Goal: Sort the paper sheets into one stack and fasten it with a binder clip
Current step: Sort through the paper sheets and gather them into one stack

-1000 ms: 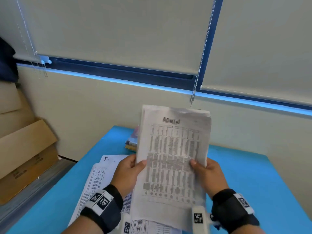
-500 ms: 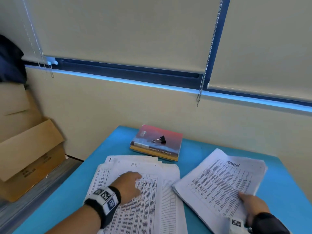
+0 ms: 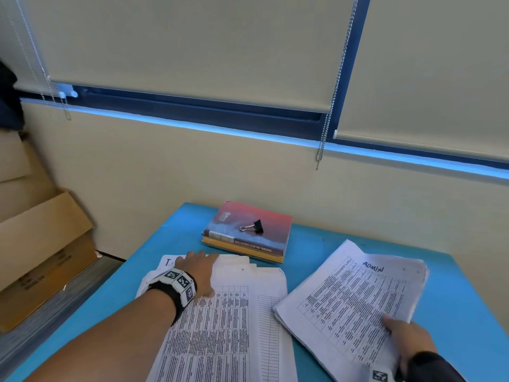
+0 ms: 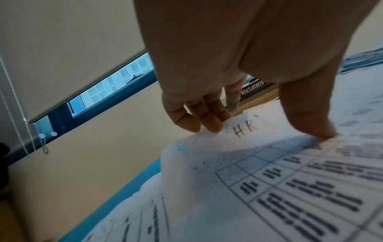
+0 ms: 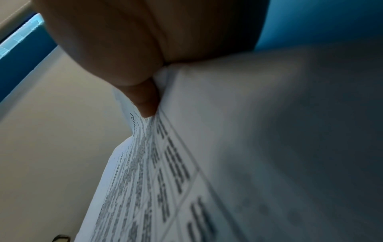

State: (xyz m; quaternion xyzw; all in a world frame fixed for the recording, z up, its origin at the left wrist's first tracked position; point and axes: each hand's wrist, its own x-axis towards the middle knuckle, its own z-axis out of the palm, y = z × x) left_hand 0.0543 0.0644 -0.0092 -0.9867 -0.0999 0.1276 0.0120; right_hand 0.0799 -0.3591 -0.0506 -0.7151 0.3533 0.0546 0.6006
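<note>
A stack of printed sheets marked ADMIN [image 3: 355, 296] lies slanted on the right of the blue table [image 3: 325, 244]. My right hand [image 3: 405, 337] pinches its near corner, thumb [image 5: 145, 101] on top. On the left lies a loose pile of sheets [image 3: 234, 326] with one marked HR [image 4: 244, 131] on top. My left hand [image 3: 197, 271] is at that sheet's far edge, fingertips [image 4: 199, 121] curled on the edge and thumb [image 4: 311, 124] on its face. A black binder clip [image 3: 254, 226] sits on a red book [image 3: 264, 238] at the back, apart from both hands.
The table's far edge meets a beige wall under windows with drawn blinds. Bead chains [image 3: 321, 150] hang down the wall. Cardboard boxes [image 3: 41, 244] stand on the floor to the left. Bare blue table shows right of the ADMIN stack.
Both hands held the ADMIN stack upright a second ago. The right hand has laid it down on the right. The left hand let go and reached to the far edge of the HR pile.
</note>
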